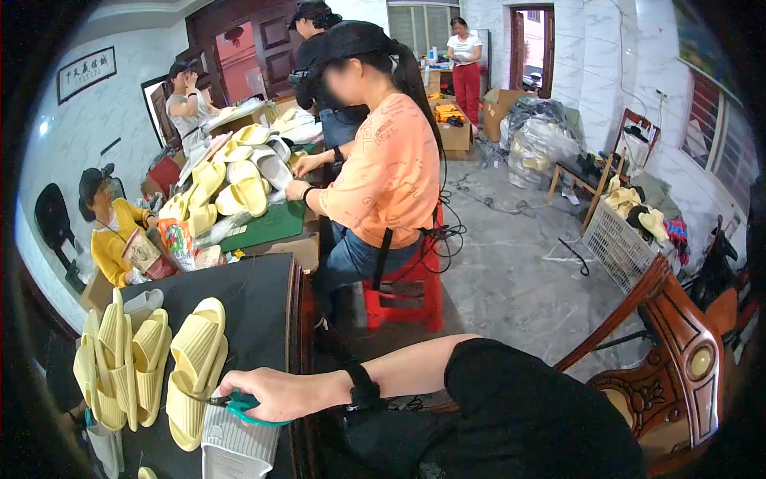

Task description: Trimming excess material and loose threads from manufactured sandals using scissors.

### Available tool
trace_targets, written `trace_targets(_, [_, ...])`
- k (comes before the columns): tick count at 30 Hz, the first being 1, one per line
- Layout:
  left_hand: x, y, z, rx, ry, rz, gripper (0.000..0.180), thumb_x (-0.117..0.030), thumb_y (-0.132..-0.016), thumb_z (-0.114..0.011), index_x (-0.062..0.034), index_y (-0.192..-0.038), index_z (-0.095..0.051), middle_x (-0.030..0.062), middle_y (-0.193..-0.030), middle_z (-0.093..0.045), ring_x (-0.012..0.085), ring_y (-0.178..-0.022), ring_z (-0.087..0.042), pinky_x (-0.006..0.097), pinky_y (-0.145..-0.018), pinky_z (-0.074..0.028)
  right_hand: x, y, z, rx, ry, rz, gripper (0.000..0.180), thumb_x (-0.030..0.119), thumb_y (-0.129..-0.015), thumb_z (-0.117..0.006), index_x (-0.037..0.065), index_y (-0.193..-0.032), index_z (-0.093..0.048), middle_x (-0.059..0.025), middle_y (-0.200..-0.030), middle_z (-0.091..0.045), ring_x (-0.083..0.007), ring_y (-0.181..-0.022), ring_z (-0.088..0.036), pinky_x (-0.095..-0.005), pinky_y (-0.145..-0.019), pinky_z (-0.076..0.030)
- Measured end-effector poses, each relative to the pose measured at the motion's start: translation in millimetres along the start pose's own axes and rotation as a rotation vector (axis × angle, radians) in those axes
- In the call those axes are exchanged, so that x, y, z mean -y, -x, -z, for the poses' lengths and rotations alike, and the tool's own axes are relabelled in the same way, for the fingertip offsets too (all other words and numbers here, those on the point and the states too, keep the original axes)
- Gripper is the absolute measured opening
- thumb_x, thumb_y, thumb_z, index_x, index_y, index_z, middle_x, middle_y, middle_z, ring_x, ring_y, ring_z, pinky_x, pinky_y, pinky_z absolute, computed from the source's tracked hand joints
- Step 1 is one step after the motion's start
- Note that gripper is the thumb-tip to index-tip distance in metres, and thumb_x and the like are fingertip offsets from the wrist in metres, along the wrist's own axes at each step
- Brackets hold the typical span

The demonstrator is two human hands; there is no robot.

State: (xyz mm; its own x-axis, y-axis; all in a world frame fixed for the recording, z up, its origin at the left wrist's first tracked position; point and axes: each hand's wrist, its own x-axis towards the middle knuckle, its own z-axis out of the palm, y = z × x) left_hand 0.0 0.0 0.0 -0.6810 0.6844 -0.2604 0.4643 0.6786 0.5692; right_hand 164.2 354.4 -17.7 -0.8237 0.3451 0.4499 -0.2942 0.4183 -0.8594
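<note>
Close by, one hand [267,393] reaches across from the right side over the edge of a dark table [255,303]. I cannot tell which of the person's hands it is. Its fingers are curled shut around small scissors with green handles [239,405]. A black band sits on the wrist. The scissors are right next to a yellow slipper [195,367] that leans on its side on the table. The hand rests over a pale grey slipper [235,443] with ribbed lines, lying at the table's near edge. No other hand of this person shows.

Just to the left stands a row of more yellow slippers [120,363], packed tight together.

On the right is a brown wooden chair [678,359].

Further back, a person in an orange shirt [383,172] sits on a red stool [403,291] at a second table with a green mat [267,225]. A heap of yellow and white slippers [239,180] lies there. More people work around it.
</note>
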Motion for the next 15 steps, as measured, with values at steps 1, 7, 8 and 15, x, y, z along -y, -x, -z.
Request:
trace_targets(1, [-1,0,0,0.006,-0.007,-0.021,0.077,-0.038,-0.083,-0.065,-0.0130,-0.144,-0.024,0.0206,-0.135,-0.042,0.0348,-0.120,-0.042,0.036,-0.101,-0.033,2,-1,-2,0.006,-0.010,-0.025,0.041,0.006,-0.075,-0.066,-0.005,-0.111,-0.050,-0.0219,-0.107,-0.061,-0.0317,-0.105,-0.059,-0.0367,-0.087,-0.047])
trace_targets(7, [0,3,-2,0.090,0.079,-0.211,0.078,-0.022,-0.082,-0.068,-0.0022,-0.143,-0.022,0.0208,-0.136,-0.037,0.0297,-0.123,-0.039,0.036,-0.102,-0.031,-4,-6,-10,-0.006,-0.029,0.067,0.039,0.004,-0.074,-0.065,-0.006,-0.109,-0.051,-0.0210,-0.104,-0.062,-0.0306,-0.101,-0.061,-0.0370,-0.085,-0.047])
trace_targets(8, [4,2,-3,0.089,0.048,-0.256,0.079,-0.017,-0.080,-0.069,-0.0002,-0.142,-0.022,0.0205,-0.137,-0.036,0.0285,-0.124,-0.037,0.035,-0.103,-0.031,0,-5,-8,-0.003,-0.022,0.075,0.038,0.005,-0.073,-0.065,-0.006,-0.108,-0.052,-0.0207,-0.103,-0.062,-0.0305,-0.100,-0.061,-0.0369,-0.084,-0.047])
trace_targets(15, [-18,11,-22,-0.179,-0.042,-0.109,0.066,-0.012,-0.076,-0.070,0.0020,-0.133,-0.039,0.0230,-0.129,-0.045,0.0308,-0.117,-0.045,0.038,-0.098,-0.038,-2,-7,4,-0.022,0.166,0.078,0.032,0.005,-0.073,-0.061,0.000,-0.105,-0.058,-0.0193,-0.100,-0.063,-0.0314,-0.097,-0.061,-0.0373,-0.084,-0.048])
